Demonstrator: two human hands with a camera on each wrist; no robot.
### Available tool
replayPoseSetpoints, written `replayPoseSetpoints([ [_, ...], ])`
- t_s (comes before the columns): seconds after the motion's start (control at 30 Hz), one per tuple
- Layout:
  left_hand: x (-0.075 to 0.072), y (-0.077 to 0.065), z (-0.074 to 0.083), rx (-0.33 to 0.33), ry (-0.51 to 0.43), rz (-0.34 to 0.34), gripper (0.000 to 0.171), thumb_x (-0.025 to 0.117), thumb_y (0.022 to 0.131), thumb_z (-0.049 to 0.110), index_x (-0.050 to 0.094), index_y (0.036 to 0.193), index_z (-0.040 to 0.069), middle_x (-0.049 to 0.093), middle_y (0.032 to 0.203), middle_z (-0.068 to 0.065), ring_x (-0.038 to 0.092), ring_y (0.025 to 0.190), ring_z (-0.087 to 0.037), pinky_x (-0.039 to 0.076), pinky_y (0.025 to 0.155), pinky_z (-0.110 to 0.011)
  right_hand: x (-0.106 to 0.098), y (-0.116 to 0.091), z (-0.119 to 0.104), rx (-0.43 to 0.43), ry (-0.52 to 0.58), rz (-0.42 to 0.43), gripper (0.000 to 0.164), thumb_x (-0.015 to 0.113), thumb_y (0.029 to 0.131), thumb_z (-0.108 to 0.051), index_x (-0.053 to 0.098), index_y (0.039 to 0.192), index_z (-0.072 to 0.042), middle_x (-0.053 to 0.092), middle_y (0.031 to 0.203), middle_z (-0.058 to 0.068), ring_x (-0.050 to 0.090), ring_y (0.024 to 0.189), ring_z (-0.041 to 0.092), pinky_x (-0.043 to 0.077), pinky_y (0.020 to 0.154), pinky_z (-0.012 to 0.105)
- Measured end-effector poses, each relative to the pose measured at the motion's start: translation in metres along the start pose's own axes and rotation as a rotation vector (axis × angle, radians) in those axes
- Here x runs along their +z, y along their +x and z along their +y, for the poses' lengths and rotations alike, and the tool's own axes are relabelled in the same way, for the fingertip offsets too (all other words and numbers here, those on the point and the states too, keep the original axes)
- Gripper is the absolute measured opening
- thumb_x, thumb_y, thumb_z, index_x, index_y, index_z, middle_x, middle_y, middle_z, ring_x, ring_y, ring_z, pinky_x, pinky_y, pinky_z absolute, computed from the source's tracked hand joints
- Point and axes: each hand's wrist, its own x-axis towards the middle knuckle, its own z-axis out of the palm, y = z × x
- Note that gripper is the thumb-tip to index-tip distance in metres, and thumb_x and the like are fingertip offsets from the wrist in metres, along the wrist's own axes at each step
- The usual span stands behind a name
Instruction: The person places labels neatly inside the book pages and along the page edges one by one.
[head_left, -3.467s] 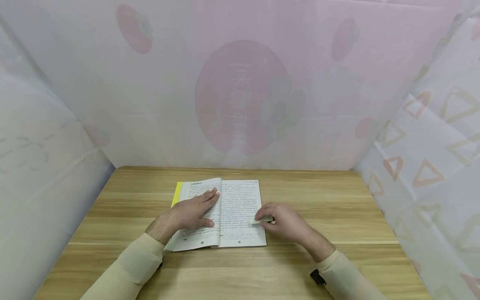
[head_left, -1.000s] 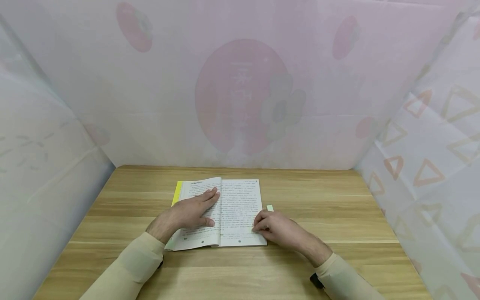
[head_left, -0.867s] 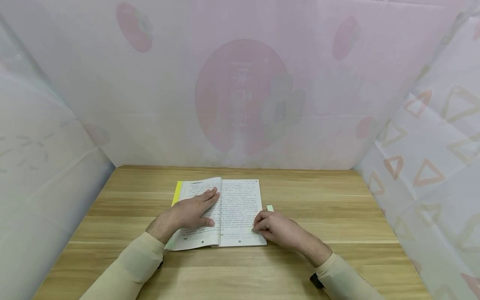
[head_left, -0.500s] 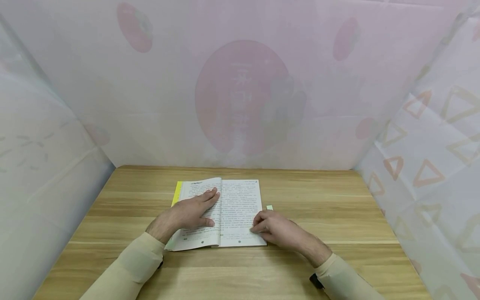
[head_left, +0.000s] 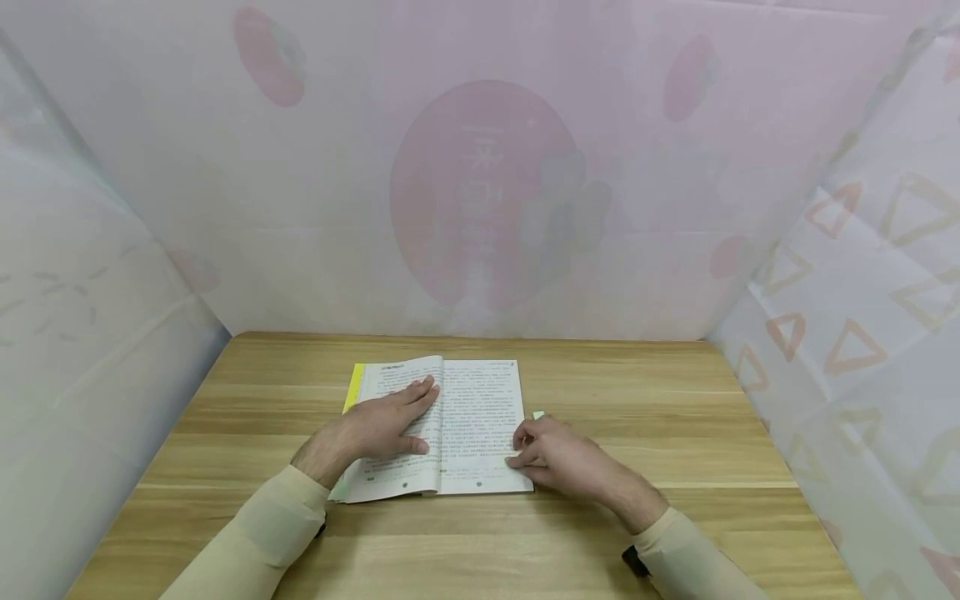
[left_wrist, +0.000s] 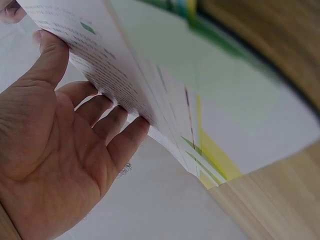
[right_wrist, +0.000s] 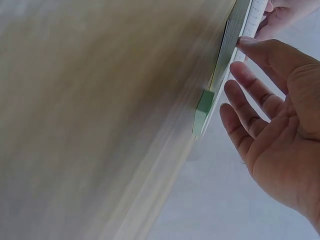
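Observation:
An open book (head_left: 480,400) lies on the wooden table, with printed text on both pages. My left hand (head_left: 386,425) rests flat on the left page, fingers spread toward the spine. From the left wrist view, the fingertips and thumb of the left hand (left_wrist: 65,130) touch the page. My right hand (head_left: 570,458) is at the right page's outer edge, its thumb tip on the lower part of the page and its index finger bent apart from it. Beside that edge sits a small light green eraser (right_wrist: 203,112), mostly hidden behind the right hand in the head view.
The wooden table (head_left: 637,383) extends around the book on every side. A printed cloth backdrop (head_left: 337,250) stands behind it, with side panels at left and right. A yellow strip (head_left: 352,387) shows along the book's left edge.
Earlier my right hand held the eraser over the right page; it now lies on the table beside the book. Since then the right thumb and index finger have parted. My left hand has stayed still.

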Motion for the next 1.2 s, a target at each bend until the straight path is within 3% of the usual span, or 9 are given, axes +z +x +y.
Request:
replayPoseSetpoints([
  [0.1,-0.001,0.0,0.0,0.0,0.004,-0.002,0.102,0.08,0.109,0.048,0.03,0.185,0.002,0.022,0.197,-0.021,0.029,0.183,-0.043,0.037,0.144,-0.063,-0.003,-0.002,0.002,0.017,-0.025,-0.003,0.019,0.09,0.105,-0.016,0.094,0.123,-0.02,0.08,0.127,0.001,0.069,0.111,0.015,0.064,0.118,0.048],
  [0.23,-0.002,0.0,-0.001,0.0,0.003,-0.007,0.102,0.08,0.109,0.047,0.029,0.185,0.002,0.021,0.197,-0.02,0.028,0.183,-0.043,0.037,0.145,-0.063,-0.006,-0.005,0.006,0.024,-0.053,-0.017,0.018,0.091,0.105,-0.019,0.094,0.123,-0.02,0.079,0.127,0.001,0.068,0.11,0.016,0.062,0.095,0.035],
  [0.47,-0.004,0.0,-0.003,0.005,-0.003,-0.017,0.101,0.08,0.11,0.049,0.03,0.185,0.003,0.022,0.197,-0.02,0.029,0.183,-0.043,0.037,0.144,-0.063,-0.011,-0.012,0.01,0.082,-0.025,-0.035,0.023,0.091,0.103,-0.014,0.092,0.126,-0.017,0.077,0.137,0.0,0.071,0.132,0.026,0.065,0.115,0.051],
  [0.63,-0.008,0.0,-0.006,0.01,-0.014,-0.033,0.102,0.08,0.11,0.051,0.03,0.186,0.005,0.022,0.197,-0.019,0.028,0.183,-0.043,0.035,0.145,-0.064,-0.011,-0.013,0.013,0.079,-0.017,-0.03,0.022,0.091,0.103,-0.014,0.093,0.125,-0.017,0.078,0.141,0.0,0.071,0.131,0.025,0.065,0.112,0.047],
  [0.77,-0.011,0.001,-0.014,0.021,-0.026,-0.046,0.1,0.079,0.111,0.051,0.03,0.186,0.007,0.023,0.197,-0.017,0.03,0.183,-0.042,0.036,0.145,-0.064,-0.012,-0.012,0.014,0.064,-0.03,-0.014,0.017,0.09,0.104,-0.015,0.094,0.121,-0.017,0.08,0.143,0.003,0.073,0.134,0.028,0.065,0.116,0.051],
  [1.0,-0.023,-0.001,-0.029,0.101,-0.068,-0.001,0.067,0.066,0.122,0.03,0.044,0.181,0.009,0.033,0.194,-0.015,0.038,0.179,-0.043,0.039,0.142,-0.067,-0.012,-0.004,0.016,0.026,-0.026,0.013,0.028,0.084,0.11,-0.013,0.087,0.137,-0.009,0.082,0.148,0.009,0.079,0.138,0.031,0.065,0.12,0.052],
  [1.2,-0.027,0.002,-0.046,0.129,-0.1,0.056,0.049,0.059,0.125,0.026,0.06,0.173,0.016,0.046,0.189,-0.008,0.045,0.175,-0.043,0.043,0.14,-0.068,-0.012,0.001,0.011,0.064,0.009,-0.035,0.037,0.079,0.114,-0.019,0.08,0.149,-0.007,0.077,0.16,0.012,0.075,0.149,0.036,0.061,0.126,0.056],
])
